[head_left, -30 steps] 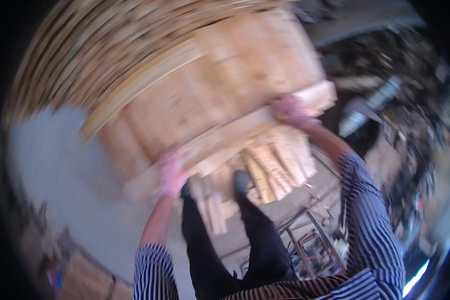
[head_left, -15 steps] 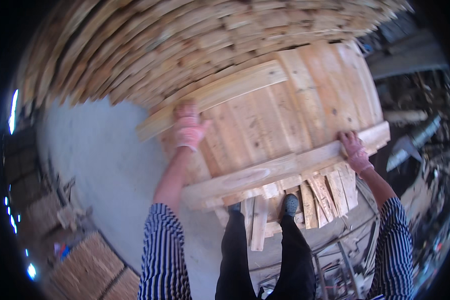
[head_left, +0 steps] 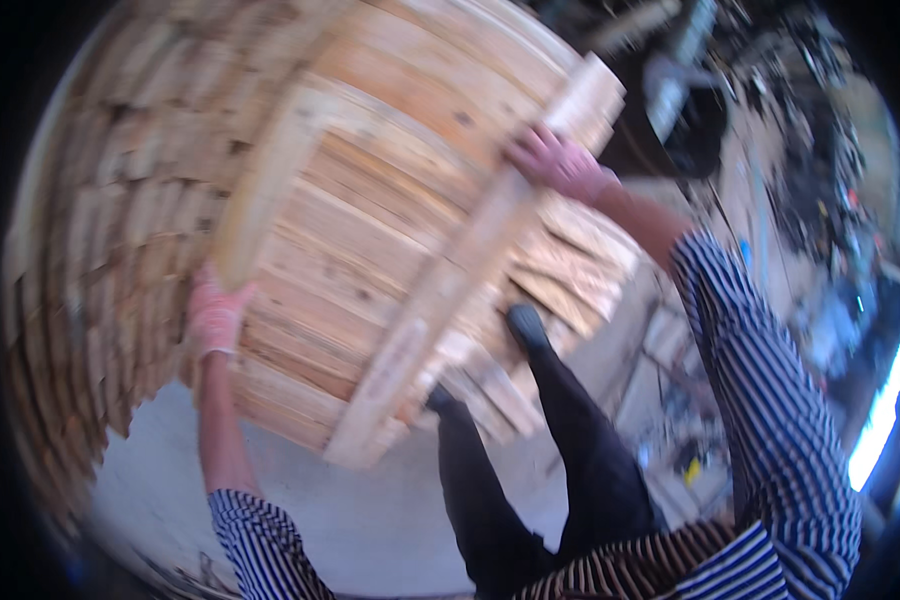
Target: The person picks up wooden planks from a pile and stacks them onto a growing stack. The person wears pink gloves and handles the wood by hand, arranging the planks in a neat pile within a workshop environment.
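Note:
Both my hands wear pink gloves. On the left, my left hand (head_left: pixel 218 314) grips the near end of a long pale board (head_left: pixel 263 190), its thumb on the right side; motion blur softens the fingers. That board lies crosswise over a layer of planks (head_left: pixel 345 235), along the side by the big stack. My right hand (head_left: pixel 560 163) is wrapped over a second long board (head_left: pixel 440 282), towards its far end. This board also crosses the planks, on the side nearest my legs. The undersides of both boards are hidden.
A tall stack of planks (head_left: pixel 100 220) rises at the left. Shorter wood pieces (head_left: pixel 560 265) stick out below the second board, close to my shoes (head_left: pixel 526 326). Grey concrete floor (head_left: pixel 300 500) shows in front. Dark clutter and scraps (head_left: pixel 760 150) lie at the right.
My view has turned, so the planks now slant up to the right. The left board has shifted toward the big stack, and my left hand is now at its end. My right hand stays on its board.

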{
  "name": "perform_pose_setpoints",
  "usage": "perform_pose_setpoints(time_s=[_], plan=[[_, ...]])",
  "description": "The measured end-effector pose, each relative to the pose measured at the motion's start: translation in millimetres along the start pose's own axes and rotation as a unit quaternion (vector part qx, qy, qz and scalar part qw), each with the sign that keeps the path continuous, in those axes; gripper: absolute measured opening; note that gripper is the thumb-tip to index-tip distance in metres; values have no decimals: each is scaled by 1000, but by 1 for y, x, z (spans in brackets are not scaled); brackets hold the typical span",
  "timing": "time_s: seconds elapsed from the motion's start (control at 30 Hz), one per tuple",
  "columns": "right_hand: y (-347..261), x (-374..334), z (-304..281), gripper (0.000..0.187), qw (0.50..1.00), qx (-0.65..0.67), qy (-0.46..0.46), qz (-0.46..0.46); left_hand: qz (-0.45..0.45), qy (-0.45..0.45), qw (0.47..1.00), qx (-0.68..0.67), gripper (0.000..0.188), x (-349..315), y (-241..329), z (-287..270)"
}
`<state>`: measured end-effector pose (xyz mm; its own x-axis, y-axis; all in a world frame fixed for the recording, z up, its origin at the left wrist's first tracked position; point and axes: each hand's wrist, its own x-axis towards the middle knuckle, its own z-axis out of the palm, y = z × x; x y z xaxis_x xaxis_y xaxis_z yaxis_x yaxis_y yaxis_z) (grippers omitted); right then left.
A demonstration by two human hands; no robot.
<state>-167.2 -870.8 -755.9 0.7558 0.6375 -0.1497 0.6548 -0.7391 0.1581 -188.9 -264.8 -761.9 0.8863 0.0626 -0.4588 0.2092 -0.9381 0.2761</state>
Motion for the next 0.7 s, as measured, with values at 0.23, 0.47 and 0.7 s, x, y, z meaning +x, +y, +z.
perform_pose_setpoints(time_s=[0.23, 0.47, 0.7], plan=[[10, 1, 28, 49, 997, -3, -83, 7, -13, 122, 972, 201, 102, -13, 26, 22], [19, -13, 22, 34, 990, 117, -75, 26, 117, -35, 964, -235, 56, -234, 198, 111], [-41, -86, -16, 70, 926, 335, 44, 165, -373, -338, 679, -535, 73, -384, 165, 407]])
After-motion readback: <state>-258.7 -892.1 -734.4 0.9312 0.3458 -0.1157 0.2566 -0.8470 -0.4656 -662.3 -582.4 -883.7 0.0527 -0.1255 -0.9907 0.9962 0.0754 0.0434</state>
